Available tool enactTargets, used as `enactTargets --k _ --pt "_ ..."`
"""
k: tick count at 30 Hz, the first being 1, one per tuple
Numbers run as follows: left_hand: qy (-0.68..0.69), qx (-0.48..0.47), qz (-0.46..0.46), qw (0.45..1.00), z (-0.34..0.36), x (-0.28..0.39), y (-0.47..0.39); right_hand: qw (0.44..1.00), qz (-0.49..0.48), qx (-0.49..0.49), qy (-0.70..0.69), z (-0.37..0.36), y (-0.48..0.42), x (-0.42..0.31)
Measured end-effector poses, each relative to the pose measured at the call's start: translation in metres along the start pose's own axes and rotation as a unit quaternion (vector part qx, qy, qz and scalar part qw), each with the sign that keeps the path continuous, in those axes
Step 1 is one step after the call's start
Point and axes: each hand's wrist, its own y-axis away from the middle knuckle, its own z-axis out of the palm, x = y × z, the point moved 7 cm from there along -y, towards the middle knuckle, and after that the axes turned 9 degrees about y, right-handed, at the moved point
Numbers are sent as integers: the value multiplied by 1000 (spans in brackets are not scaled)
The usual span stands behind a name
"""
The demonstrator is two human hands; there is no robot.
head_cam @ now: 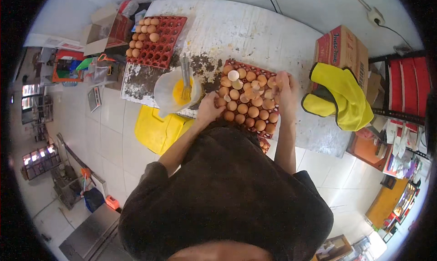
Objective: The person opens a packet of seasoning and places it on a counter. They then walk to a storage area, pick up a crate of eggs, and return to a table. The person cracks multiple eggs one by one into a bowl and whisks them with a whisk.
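Note:
A red egg tray full of brown eggs, with several broken eggshells on top, lies at the table's near edge. My left hand touches the tray's left side, its fingers at the rim. At the tray's right side is my right hand, slightly blurred; whether it holds an egg or the tray edge cannot be told. Left of the tray, a whitish plastic jug contains yellow beaten egg and a wire whisk leaning in it.
A second red egg tray, partly filled, lies on the worn white table at the back left. A yellow-green cloth hangs over a cardboard box at the right. A yellow bin stands below the near edge.

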Motion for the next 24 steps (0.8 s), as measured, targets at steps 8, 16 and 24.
enactTargets --k 8,16,24 --pt "497 -50 -62 864 -8 4 15 996 -31 -81 -10 60 13 -2" --pt "810 -169 -57 558 -84 89 37 924 -341 -26 169 143 109 -118" --pt "675 36 -139 723 -140 68 41 875 -408 -149 216 217 139 -121"
